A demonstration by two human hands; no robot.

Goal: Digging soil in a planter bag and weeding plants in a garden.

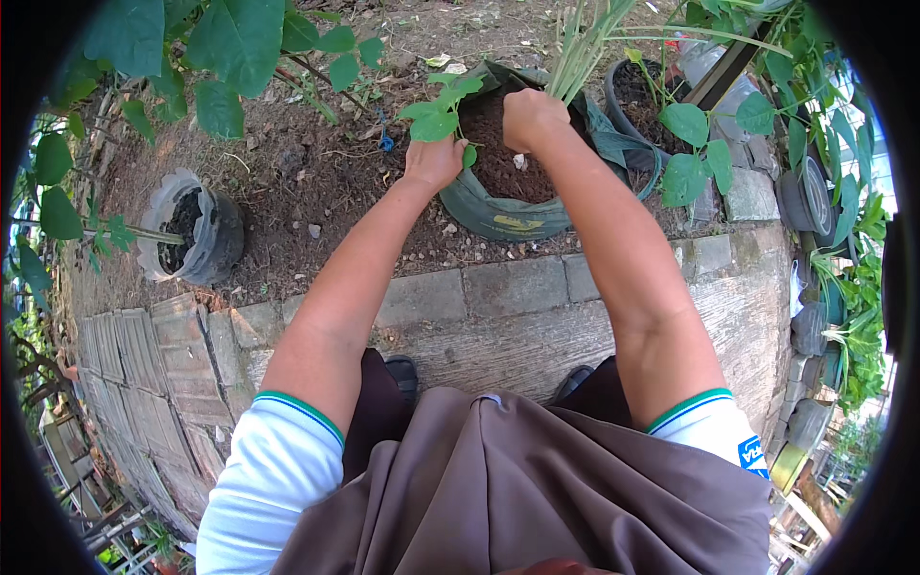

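A dark green fabric grow bag (496, 215) full of brown soil (496, 162) sits on the ground in front of me. At its left rim is my left hand (433, 164), its thumb on the inner side, gripping the edge. A leafy green seedling (435, 118) rises just above that hand. Over the soil, my right hand (532, 118) has its fingers curled; what is inside them is hidden. Long grass-like stalks (586, 50) stand up right behind this hand, their bases hidden by it. A small white fragment (520, 162) lies on the soil.
A cut clear plastic container (223, 233) with soil and a stem stands at left. Right of the bag is a dark pot (618, 100) beside a wooden post (726, 68). A block kerb (514, 287) crosses before my feet. Large leaves (237, 43) overhang the upper left.
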